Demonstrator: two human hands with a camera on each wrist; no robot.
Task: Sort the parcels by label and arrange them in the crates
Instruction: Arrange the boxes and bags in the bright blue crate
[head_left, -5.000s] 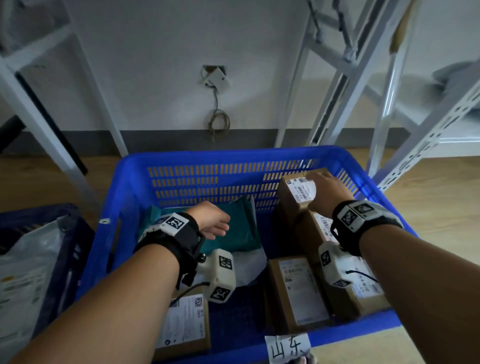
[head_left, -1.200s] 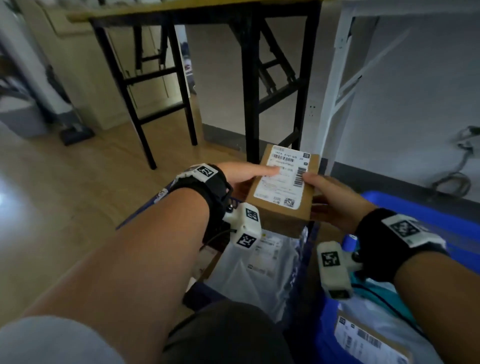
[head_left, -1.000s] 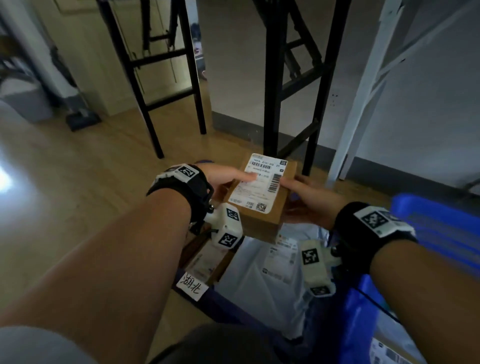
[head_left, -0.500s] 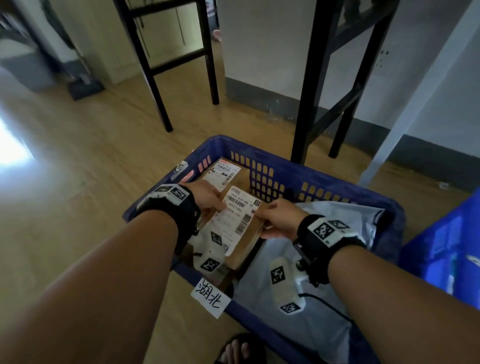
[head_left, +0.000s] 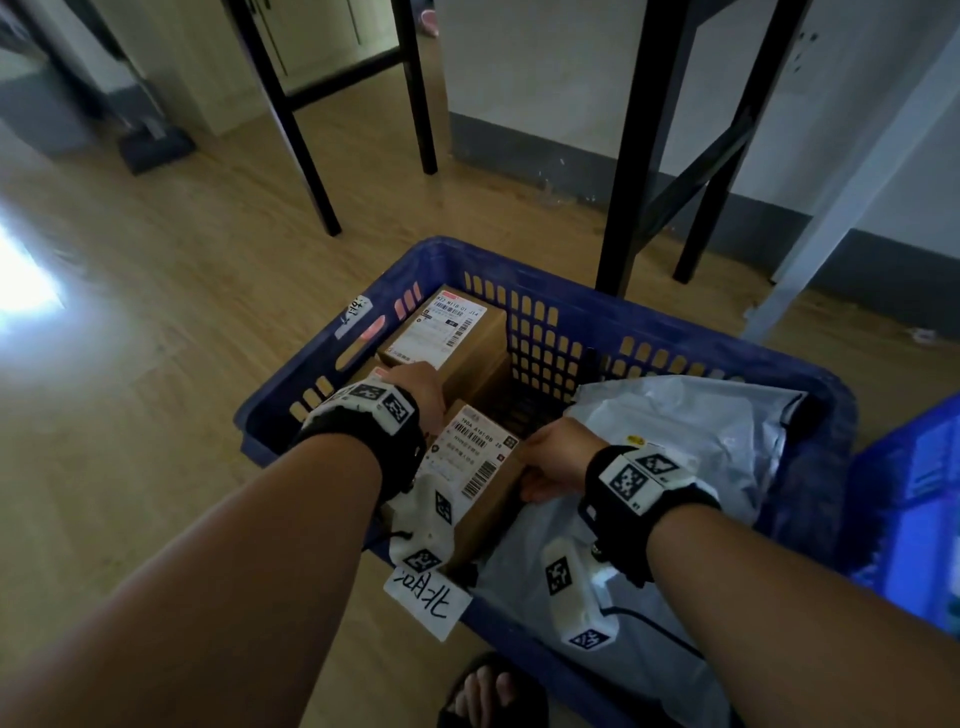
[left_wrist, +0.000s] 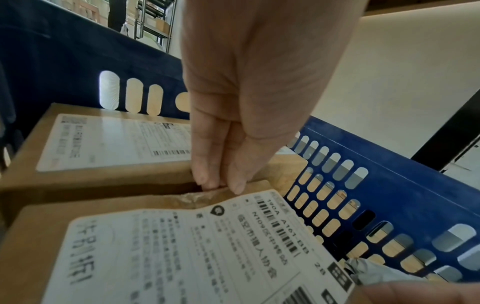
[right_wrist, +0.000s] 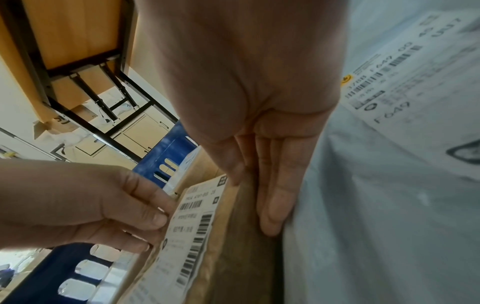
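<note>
Crate (head_left: 545, 291): box (head_left: 483, 483) between left hand (head_left: 421, 389), right hand (head_left: 556, 457).

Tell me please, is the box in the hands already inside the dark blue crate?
Yes, the box sits within the crate walls beside another box.

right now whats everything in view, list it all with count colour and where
dark blue crate: one, on the wood floor, paper tag on its near rim
cardboard box being placed: one, brown with white label, near left part of the crate
other cardboard boxes: at least two, brown, far left of the crate; full count hidden
grey poly mailer: one, right part of the crate
bright blue crate: one, right edge
black table legs: behind the crate
sandalled foot: one, bottom edge
left hand: fingers down at the box's far edge
right hand: straight fingers along the box's right side
</note>
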